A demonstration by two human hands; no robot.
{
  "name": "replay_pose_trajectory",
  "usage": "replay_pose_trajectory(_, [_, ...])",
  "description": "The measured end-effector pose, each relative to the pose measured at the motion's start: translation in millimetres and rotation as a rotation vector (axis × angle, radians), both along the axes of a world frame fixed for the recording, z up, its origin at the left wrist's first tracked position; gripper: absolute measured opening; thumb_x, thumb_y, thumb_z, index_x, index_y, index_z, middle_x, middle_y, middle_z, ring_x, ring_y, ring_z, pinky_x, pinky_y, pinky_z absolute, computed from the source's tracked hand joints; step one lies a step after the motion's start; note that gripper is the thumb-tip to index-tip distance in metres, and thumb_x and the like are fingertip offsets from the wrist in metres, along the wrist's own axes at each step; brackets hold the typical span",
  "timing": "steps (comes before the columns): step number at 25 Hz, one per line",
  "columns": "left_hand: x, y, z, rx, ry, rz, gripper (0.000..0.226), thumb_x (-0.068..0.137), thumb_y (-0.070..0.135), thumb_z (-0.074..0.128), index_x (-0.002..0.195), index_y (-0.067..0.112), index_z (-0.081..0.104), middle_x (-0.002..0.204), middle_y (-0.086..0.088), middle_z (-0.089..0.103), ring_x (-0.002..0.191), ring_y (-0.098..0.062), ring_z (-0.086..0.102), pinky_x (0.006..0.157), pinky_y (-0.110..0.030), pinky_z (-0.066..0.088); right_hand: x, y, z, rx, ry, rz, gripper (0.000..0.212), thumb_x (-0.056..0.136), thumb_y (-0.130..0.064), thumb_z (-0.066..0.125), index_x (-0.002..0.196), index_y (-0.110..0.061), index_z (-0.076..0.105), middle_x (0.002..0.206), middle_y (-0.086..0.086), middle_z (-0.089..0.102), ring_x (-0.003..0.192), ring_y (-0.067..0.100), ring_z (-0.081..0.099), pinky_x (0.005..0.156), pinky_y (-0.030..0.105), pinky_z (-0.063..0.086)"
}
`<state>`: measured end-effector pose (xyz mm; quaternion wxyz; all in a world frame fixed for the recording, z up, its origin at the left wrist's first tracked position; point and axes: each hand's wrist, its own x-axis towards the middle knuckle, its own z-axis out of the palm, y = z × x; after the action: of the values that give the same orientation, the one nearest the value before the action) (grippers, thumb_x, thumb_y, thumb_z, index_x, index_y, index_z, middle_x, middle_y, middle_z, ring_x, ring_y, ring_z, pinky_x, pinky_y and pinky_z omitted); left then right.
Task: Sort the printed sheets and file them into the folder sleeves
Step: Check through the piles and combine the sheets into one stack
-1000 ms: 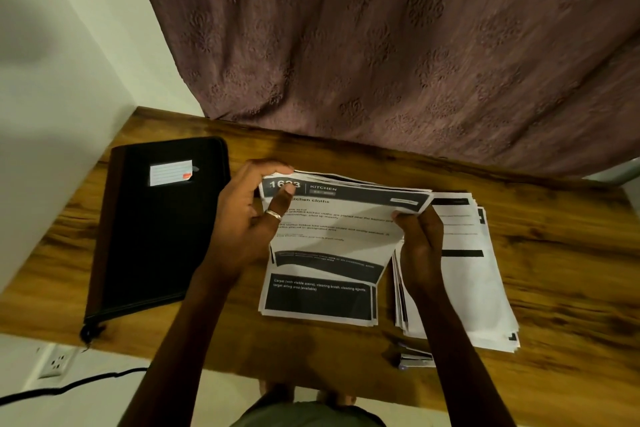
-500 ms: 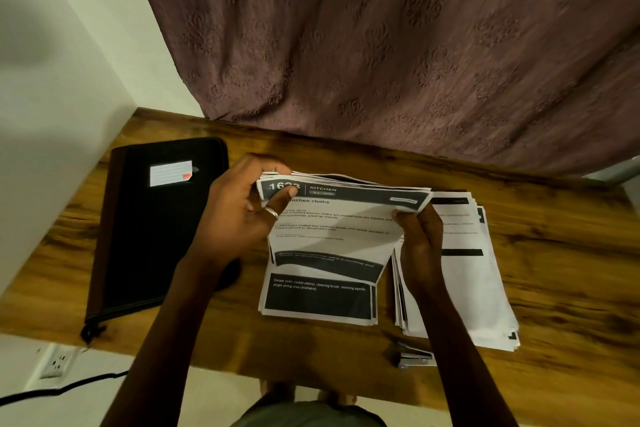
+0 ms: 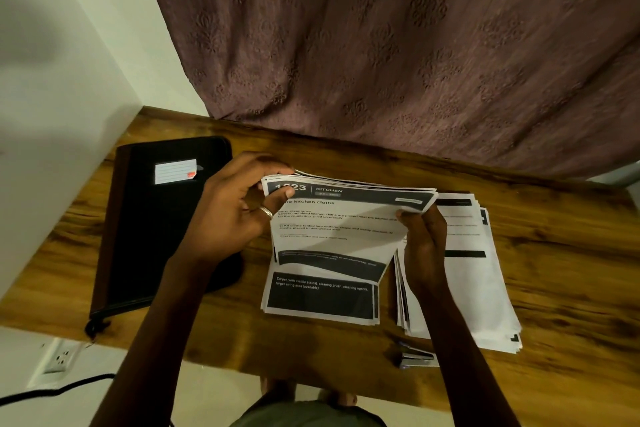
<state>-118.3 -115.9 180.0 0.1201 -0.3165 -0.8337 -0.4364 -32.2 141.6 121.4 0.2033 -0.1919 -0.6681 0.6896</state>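
A bundle of printed sheets point(image 3: 341, 218), topped by a page headed "KITCHEN", is lifted at its far edge over the table. My left hand point(image 3: 235, 211) grips the bundle's top left corner, thumb on the header. My right hand point(image 3: 424, 239) pinches the top right corner. Beneath lies another printed sheet point(image 3: 320, 298) with a dark block. A thick pile of sheets point(image 3: 485, 288) rests to the right, partly behind my right wrist. The closed black folder point(image 3: 149, 229) with a white label lies at the left.
The wooden table point(image 3: 571, 253) stands against a maroon curtain point(image 3: 398, 45) and a white wall at the left. A small stapler-like metal object point(image 3: 415, 357) sits near the front edge. A wall socket point(image 3: 62, 357) and a black cable are below the table's left corner.
My left hand's fingers have shifted slightly at the bundle's top left corner, fanning the sheet edges. The right hand and the piles stay where they were.
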Motion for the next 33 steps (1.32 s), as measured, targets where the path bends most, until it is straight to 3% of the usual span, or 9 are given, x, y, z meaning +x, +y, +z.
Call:
replay_pose_trajectory(8, [0.6, 2.1, 11.1, -0.028, -0.158, -0.001, 0.027, 0.084, 0.036, 0.075, 0.103, 0.025, 0.06, 0.098, 0.01, 0.065, 0.09, -0.013, 0.067, 0.067, -0.037, 0.058, 2.6, 0.8, 0.4, 0.013, 0.021, 0.016, 0.008, 0.089, -0.015, 0.053, 0.095, -0.02, 0.055, 0.082, -0.015, 0.067, 0.079, -0.002, 0.066, 0.066, 0.012, 0.051])
replay_pose_trajectory(12, [-6.5, 1.0, 21.1, -0.152, -0.141, -0.051, 0.027, 0.079, 0.036, 0.079, 0.094, 0.026, 0.059, 0.091, 0.013, 0.064, 0.083, -0.009, 0.065, 0.065, -0.032, 0.055, 1.1, 1.2, -0.7, 0.015, 0.02, 0.009, 0.015, 0.086, -0.021, 0.053, 0.1, -0.019, 0.057, 0.095, 0.0, 0.064, 0.081, 0.0, 0.065, 0.068, 0.014, 0.052])
replay_pose_trajectory(16, [-10.7, 0.6, 24.6, -0.212, -0.124, -0.063, 0.027, 0.077, 0.046, 0.075, 0.087, 0.023, 0.064, 0.086, 0.012, 0.066, 0.079, -0.005, 0.064, 0.065, -0.036, 0.056, 0.3, 3.3, -2.6, 0.031, 0.027, 0.026, 0.015, 0.095, -0.006, 0.051, 0.101, -0.018, 0.056, 0.085, -0.02, 0.068, 0.082, -0.001, 0.065, 0.068, 0.014, 0.052])
replay_pose_trajectory(21, [-8.0, 0.5, 15.9, -0.055, -0.114, -0.011, 0.015, 0.088, 0.027, 0.074, 0.1, 0.017, 0.076, 0.096, 0.011, 0.073, 0.091, -0.004, 0.069, 0.074, -0.029, 0.058, -0.6, 3.4, -1.9, 0.039, 0.019, 0.024, 0.013, 0.095, -0.009, 0.051, 0.098, -0.021, 0.057, 0.083, -0.025, 0.067, 0.083, -0.001, 0.066, 0.068, 0.015, 0.052])
replay_pose_trajectory(24, [-1.6, 10.3, 6.3, 0.204, -0.282, 0.117, 0.01, 0.086, 0.016, 0.076, 0.096, 0.016, 0.076, 0.097, 0.008, 0.074, 0.093, -0.009, 0.071, 0.079, -0.024, 0.057, -4.3, 2.1, 0.4, 0.067, 0.046, 0.034, 0.024, 0.098, -0.002, 0.047, 0.104, -0.022, 0.057, 0.09, -0.025, 0.069, 0.087, 0.0, 0.066, 0.07, 0.015, 0.052])
replay_pose_trajectory(26, [-1.7, 19.5, -0.6, 0.407, -0.39, 0.168, 0.012, 0.084, 0.011, 0.076, 0.092, 0.017, 0.069, 0.096, 0.006, 0.074, 0.093, -0.01, 0.07, 0.082, -0.026, 0.056, -6.8, 0.4, 1.7, 0.067, 0.067, 0.03, 0.019, 0.094, -0.011, 0.049, 0.106, -0.021, 0.058, 0.092, -0.022, 0.069, 0.086, 0.001, 0.066, 0.07, 0.015, 0.052])
replay_pose_trajectory(28, [-3.3, 24.9, -8.3, 0.56, -0.491, 0.15, 0.021, 0.088, 0.012, 0.071, 0.104, 0.017, 0.059, 0.099, 0.002, 0.071, 0.094, -0.013, 0.07, 0.082, -0.03, 0.056, -9.6, -0.8, 2.0, 0.054, 0.073, 0.022, 0.019, 0.091, -0.014, 0.048, 0.106, -0.023, 0.058, 0.092, -0.023, 0.069, 0.085, 0.001, 0.065, 0.07, 0.015, 0.052])
replay_pose_trajectory(31, [2.7, 30.0, -21.0, 0.521, -0.678, 0.055, 0.03, 0.098, 0.021, 0.057, 0.127, 0.012, 0.052, 0.111, 0.0, 0.072, 0.104, -0.014, 0.07, 0.08, -0.025, 0.057, -11.1, -0.5, -0.7, 0.041, 0.07, 0.027, 0.025, 0.096, -0.002, 0.048, 0.103, -0.023, 0.059, 0.09, -0.022, 0.07, 0.083, 0.001, 0.065, 0.069, 0.015, 0.051])
replay_pose_trajectory(33, [11.1, 33.7, -30.8, 0.441, -0.723, 0.054, 0.031, 0.098, 0.032, 0.054, 0.126, 0.02, 0.056, 0.113, 0.01, 0.072, 0.108, -0.013, 0.069, 0.079, -0.022, 0.057, -11.7, -0.6, -1.4, 0.036, 0.07, 0.025, 0.018, 0.093, -0.01, 0.05, 0.103, -0.023, 0.059, 0.09, -0.02, 0.07, 0.084, 0.003, 0.066, 0.069, 0.017, 0.052])
